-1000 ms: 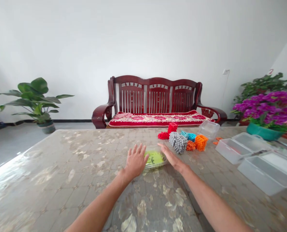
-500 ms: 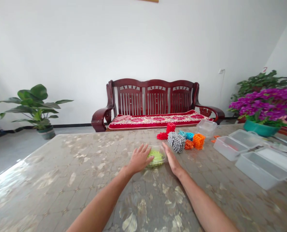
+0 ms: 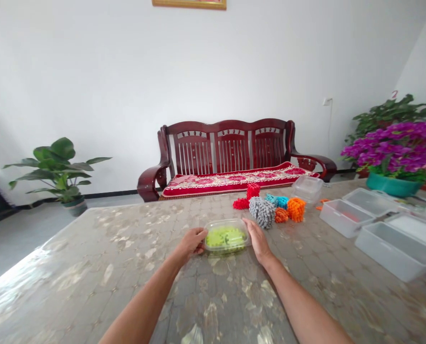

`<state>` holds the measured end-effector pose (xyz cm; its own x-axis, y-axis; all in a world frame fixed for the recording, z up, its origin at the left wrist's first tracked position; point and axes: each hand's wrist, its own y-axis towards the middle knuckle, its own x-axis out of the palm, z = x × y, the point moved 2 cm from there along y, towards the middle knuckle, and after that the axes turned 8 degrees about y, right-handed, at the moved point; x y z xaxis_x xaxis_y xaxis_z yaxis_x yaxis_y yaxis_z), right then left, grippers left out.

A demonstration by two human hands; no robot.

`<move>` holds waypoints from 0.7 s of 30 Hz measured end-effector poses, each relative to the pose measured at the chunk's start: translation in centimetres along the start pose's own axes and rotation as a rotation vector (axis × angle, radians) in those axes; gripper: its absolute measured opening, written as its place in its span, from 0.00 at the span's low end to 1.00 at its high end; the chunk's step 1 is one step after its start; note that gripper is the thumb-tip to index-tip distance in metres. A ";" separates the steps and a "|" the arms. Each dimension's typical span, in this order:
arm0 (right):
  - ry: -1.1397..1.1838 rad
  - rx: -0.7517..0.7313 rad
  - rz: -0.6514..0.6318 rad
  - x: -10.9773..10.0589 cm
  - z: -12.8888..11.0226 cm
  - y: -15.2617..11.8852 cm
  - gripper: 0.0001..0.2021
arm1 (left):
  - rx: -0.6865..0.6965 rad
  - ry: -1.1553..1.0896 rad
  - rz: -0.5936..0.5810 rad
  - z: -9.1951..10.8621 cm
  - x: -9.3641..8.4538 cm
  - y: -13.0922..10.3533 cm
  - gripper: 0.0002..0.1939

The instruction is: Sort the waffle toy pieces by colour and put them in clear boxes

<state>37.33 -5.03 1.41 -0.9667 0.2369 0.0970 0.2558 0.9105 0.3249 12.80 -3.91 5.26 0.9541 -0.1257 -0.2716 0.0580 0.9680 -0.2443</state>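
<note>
A clear plastic container [image 3: 210, 245] with lime-green pieces [image 3: 225, 236] inside rests on the table in front of me. My left hand [image 3: 192, 242] grips its left end, fingers bent at the rim and thumb on top. Against the right end lies my right hand [image 3: 258, 240], its fingers along the side, so the container is held between both hands. Just beyond my right hand are a grey knobbly block build [image 3: 262, 211], a red one [image 3: 253, 191], blue pieces [image 3: 281, 202] and orange builds [image 3: 296, 209].
Two open translucent boxes [image 3: 388, 255] stand on the table [image 3: 134, 267] at the right, behind them purple flowers in a green pot [image 3: 392, 185]. Another clear container [image 3: 308, 188] sits near the far edge. A wooden bench [image 3: 230, 148] and potted plant [image 3: 60, 172] are beyond the table.
My left hand has slid off the top of the container to its left end. The container appears slightly nearer and more exposed. My right hand stays at its right side.
</note>
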 end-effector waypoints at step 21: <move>0.066 0.138 0.038 0.2 1.0 0.4 0.27 | -0.098 -0.598 0.439 1.4 1.6 8.3 0.17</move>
<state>37.25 -4.27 0.66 -0.9522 0.2540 0.1697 0.2843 0.9402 0.1879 15.16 4.26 4.06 0.8819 0.4348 0.1821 -0.3652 0.8745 -0.3192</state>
